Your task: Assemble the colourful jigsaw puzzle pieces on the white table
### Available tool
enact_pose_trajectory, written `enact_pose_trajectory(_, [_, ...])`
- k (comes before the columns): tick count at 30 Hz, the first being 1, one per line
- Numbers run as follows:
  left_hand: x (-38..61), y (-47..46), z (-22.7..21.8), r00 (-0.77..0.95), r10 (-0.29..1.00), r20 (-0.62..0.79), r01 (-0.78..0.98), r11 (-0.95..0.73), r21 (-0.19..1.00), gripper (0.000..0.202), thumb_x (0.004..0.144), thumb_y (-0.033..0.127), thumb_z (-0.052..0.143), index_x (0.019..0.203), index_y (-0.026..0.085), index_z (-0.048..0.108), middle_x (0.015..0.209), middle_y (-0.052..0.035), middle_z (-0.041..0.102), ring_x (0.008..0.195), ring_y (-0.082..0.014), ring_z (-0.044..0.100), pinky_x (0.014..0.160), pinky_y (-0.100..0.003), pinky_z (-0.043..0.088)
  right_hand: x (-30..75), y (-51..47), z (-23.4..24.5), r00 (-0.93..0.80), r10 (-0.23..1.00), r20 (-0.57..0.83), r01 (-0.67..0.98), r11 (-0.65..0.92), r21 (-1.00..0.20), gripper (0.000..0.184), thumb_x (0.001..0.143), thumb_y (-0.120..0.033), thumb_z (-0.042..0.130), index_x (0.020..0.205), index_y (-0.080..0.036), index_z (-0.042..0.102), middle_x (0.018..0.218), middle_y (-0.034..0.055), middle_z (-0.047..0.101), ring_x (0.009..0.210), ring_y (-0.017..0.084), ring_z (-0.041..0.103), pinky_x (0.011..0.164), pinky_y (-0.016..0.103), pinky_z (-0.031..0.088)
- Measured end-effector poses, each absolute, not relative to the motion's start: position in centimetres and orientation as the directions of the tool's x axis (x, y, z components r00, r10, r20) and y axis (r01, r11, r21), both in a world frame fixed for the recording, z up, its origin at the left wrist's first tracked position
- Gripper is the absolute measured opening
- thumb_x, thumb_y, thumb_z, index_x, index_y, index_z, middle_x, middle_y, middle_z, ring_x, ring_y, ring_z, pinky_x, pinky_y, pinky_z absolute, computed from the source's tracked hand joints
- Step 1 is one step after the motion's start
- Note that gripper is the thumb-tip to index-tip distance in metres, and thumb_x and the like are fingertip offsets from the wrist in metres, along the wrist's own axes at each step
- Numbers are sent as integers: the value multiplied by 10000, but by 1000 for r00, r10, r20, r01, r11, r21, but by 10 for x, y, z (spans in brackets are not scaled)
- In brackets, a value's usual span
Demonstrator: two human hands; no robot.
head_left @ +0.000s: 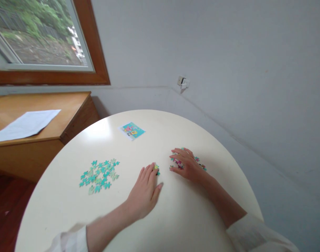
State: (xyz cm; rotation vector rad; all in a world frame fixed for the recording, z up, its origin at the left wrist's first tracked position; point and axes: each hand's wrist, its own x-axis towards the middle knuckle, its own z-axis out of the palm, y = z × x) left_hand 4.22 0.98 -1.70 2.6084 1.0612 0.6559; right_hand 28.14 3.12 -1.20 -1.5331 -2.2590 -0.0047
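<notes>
My left hand (pixel 145 190) lies nearly flat at the middle of the round table, fingers stretched forward and thumb apart. Its fingertips touch a few yellow and green puzzle pieces (pixel 157 168), partly covered by the fingers. To the right, my right hand (pixel 184 163) is spread low over a pile of pink and teal puzzle pieces (pixel 196 159); much of that pile is hidden beneath it. On the left side of the table lies a loose heap of teal and pale green puzzle pieces (pixel 100 175). Farther back is a small picture card (pixel 133 131) with colourful cartoon figures.
The round cream table (pixel 160 122) stands near the wall corner. At the left is a wooden cabinet (pixel 73 105) with white paper (pixel 31 122) on top. A window (pixel 41 35) is above it. A white plug (pixel 185 83) sits in a wall socket.
</notes>
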Motion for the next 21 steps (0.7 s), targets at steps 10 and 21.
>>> enact_pose_trajectory(10, [41, 23, -15, 470, 833, 291, 484, -519, 704, 199, 894, 233, 330, 1066, 192, 421, 1221, -129, 498, 1169, -186, 467, 995, -409, 406, 280, 31, -15, -322, 913, 252, 851, 396, -344, 151, 782, -325, 604, 899, -235, 635, 1172, 85, 587, 1153, 212, 497, 1033, 488, 216])
enact_pose_trajectory(21, [41, 19, -11, 541, 798, 265, 551, -575, 606, 288, 862, 215, 329, 1137, 182, 407, 1198, -115, 547, 1141, -204, 492, 1059, -474, 327, 282, 36, -23, -293, 912, 288, 856, 385, -345, 139, 774, -348, 610, 844, -236, 654, 1134, 82, 611, 1096, 225, 536, 975, 454, 299])
